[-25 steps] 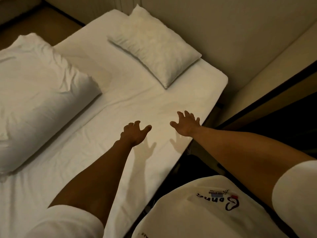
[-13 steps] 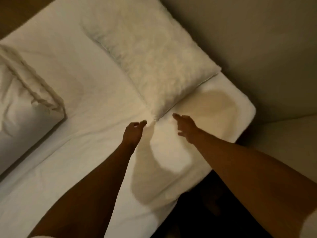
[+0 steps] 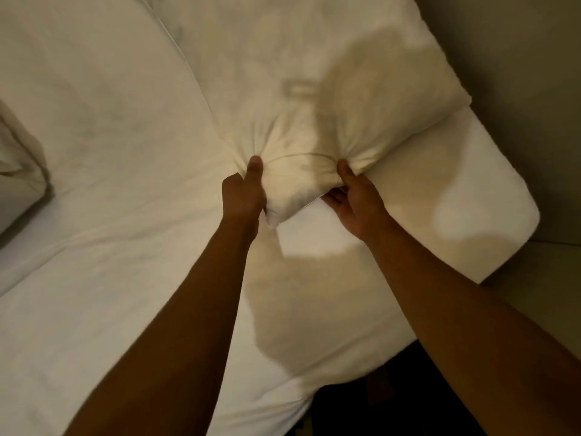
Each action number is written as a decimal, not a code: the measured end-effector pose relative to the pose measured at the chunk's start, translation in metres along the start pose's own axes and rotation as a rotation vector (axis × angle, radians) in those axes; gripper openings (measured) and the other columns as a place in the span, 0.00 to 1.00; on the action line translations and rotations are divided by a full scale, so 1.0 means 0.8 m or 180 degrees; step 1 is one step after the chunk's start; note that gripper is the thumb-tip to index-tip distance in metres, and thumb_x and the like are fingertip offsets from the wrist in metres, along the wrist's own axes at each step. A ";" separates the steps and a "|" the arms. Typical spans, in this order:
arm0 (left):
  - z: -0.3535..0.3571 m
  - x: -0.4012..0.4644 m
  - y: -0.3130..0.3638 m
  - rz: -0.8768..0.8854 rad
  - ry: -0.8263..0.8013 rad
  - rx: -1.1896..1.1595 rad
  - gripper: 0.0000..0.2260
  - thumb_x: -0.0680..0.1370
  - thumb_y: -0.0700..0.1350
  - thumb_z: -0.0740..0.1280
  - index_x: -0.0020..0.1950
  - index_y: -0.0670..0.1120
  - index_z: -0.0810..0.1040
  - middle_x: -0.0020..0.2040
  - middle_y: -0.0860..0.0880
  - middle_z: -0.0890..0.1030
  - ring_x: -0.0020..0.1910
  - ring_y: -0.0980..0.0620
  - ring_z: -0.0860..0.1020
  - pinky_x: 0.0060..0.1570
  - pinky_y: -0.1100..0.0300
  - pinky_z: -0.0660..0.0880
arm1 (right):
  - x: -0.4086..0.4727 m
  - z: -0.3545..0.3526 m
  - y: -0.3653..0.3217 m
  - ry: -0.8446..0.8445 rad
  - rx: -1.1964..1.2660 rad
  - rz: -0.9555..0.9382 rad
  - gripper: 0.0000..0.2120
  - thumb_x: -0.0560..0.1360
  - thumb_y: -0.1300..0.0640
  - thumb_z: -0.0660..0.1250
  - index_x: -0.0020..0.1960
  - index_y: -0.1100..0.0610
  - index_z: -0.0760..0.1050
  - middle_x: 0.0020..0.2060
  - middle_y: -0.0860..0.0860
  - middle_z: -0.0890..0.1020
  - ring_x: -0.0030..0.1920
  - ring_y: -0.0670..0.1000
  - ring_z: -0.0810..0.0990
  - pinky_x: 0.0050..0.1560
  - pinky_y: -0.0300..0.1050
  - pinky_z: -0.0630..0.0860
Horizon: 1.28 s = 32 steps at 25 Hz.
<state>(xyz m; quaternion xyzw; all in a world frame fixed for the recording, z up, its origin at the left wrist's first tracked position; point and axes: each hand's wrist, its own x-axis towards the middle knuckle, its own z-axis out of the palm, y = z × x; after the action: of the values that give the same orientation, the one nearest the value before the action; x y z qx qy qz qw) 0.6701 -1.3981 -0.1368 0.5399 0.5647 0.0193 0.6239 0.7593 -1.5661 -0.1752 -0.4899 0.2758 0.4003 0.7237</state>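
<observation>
A white pillow (image 3: 308,73) lies at the head corner of the bed (image 3: 110,152), filling the upper middle of the view. My left hand (image 3: 243,190) grips its near corner from the left, thumb on top. My right hand (image 3: 355,196) grips the same corner from the right, fingers under the edge. The fabric bunches into folds between the two hands. The pillow's near corner is lifted a little off the white sheet.
A second white pillow (image 3: 15,171) shows at the left edge. The mattress corner (image 3: 503,215) ends at the right against a beige wall (image 3: 518,73). Dark floor (image 3: 393,398) lies below the bed's edge at the bottom right.
Both hands reached forward from above the sheet to the pillow and closed on its near corner. The view moved in closer to the pillow.
</observation>
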 end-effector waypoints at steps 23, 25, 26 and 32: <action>-0.289 -0.129 -0.127 -0.0936 0.0838 0.0416 0.51 0.68 0.78 0.58 0.74 0.38 0.66 0.71 0.36 0.73 0.67 0.37 0.73 0.69 0.43 0.69 | -0.137 0.030 0.043 0.0233 -0.2801 0.0509 0.36 0.71 0.24 0.58 0.63 0.52 0.76 0.58 0.54 0.82 0.56 0.56 0.81 0.61 0.54 0.77; -0.276 -0.134 -0.122 -0.0952 0.0781 0.0479 0.48 0.71 0.75 0.61 0.77 0.39 0.61 0.73 0.37 0.71 0.69 0.37 0.71 0.69 0.45 0.68 | -0.132 0.051 0.058 0.0218 -0.3057 0.0508 0.53 0.58 0.14 0.56 0.66 0.53 0.76 0.63 0.54 0.80 0.61 0.57 0.79 0.67 0.58 0.73; -0.275 -0.137 -0.122 -0.0945 0.0773 0.0509 0.46 0.71 0.73 0.63 0.76 0.40 0.63 0.72 0.38 0.72 0.68 0.38 0.72 0.68 0.46 0.69 | -0.135 0.056 0.065 0.0246 -0.3036 0.0470 0.56 0.57 0.14 0.56 0.70 0.53 0.73 0.65 0.54 0.79 0.62 0.58 0.78 0.68 0.57 0.72; -0.270 -0.159 -0.113 -0.0503 0.0534 0.0418 0.28 0.74 0.67 0.67 0.56 0.43 0.82 0.54 0.44 0.84 0.50 0.46 0.81 0.50 0.55 0.76 | -0.180 0.051 0.075 0.0444 -0.2372 -0.0005 0.25 0.77 0.33 0.62 0.53 0.55 0.79 0.53 0.56 0.83 0.46 0.51 0.81 0.47 0.45 0.76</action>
<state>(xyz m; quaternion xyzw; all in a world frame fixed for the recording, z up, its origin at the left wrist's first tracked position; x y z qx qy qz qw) 0.4142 -1.3754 -0.0651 0.5300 0.6557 -0.0219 0.5374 0.6327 -1.5606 -0.0754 -0.7458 0.1595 0.4382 0.4757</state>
